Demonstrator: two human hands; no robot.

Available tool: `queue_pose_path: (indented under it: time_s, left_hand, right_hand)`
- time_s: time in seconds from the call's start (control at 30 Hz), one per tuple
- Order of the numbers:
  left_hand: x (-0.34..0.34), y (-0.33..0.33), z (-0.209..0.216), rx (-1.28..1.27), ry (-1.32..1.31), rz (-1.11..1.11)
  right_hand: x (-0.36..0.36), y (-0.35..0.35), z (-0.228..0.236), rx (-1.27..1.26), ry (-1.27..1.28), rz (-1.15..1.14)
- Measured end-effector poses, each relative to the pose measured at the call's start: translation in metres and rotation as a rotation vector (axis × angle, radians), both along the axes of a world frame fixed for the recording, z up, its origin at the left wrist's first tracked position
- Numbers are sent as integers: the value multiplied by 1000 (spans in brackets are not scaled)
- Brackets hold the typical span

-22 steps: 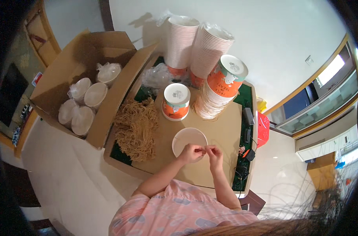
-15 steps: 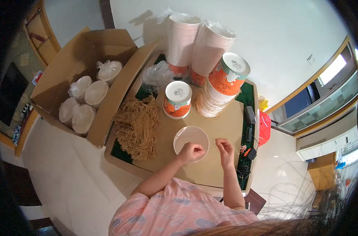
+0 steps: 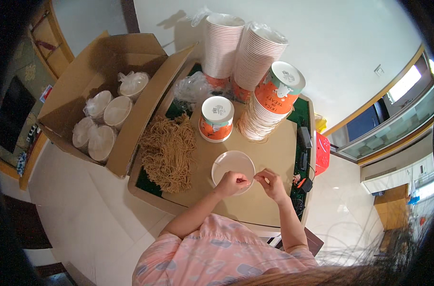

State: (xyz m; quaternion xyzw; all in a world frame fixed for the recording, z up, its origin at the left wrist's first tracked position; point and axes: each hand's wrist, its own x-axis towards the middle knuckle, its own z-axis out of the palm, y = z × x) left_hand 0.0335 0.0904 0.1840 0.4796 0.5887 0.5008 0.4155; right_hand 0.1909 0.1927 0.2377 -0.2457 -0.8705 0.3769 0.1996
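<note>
A white, empty paper bowl (image 3: pixel 231 163) stands on the brown cardboard sheet (image 3: pixel 274 152) that covers the table. My left hand (image 3: pixel 232 183) rests on the bowl's near rim with its fingers closed around the edge. My right hand (image 3: pixel 273 184) is just right of the bowl, thumb and fingertips pinched together and pointing at the left hand. Whatever it pinches is too small to see. A pile of dry brown noodles (image 3: pixel 169 150) lies left of the bowl.
An upturned orange-and-white cup (image 3: pixel 217 118) stands behind the bowl. Tall stacks of paper bowls (image 3: pixel 248 52) and a leaning stack (image 3: pixel 269 107) fill the back. An open cardboard box (image 3: pixel 107 95) with bagged lids sits left. Cables and a red object (image 3: pixel 322 152) lie along the right edge.
My right hand pulled away to the right from the bowl, then came back toward the left hand. The left hand stayed at the bowl's rim.
</note>
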Motion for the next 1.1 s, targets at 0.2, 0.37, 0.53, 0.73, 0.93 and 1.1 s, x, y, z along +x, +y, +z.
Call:
queue_pose_path:
  time_s: [0.2, 0.37, 0.53, 0.73, 0.93, 1.1]
  left_hand:
    - [-4, -28, 42, 19, 34, -76]
    - [-56, -44, 48, -3, 64, 152]
    - [-42, -32, 18, 185, 618, 303]
    - [24, 1, -29, 156, 453, 75]
    - [22, 1, -19, -61, 293, 60]
    - [20, -5, -28, 255, 559, 26]
  right_hand:
    - [-8, 7, -30, 43, -34, 29]
    - [-6, 5, -38, 134, -88, 180]
    - [-5, -5, -37, -81, -81, 70]
    - [-2, -18, -54, -188, 23, -75]
    - [1, -23, -56, -112, -1, -156]
    - [0, -24, -64, -119, 36, -187]
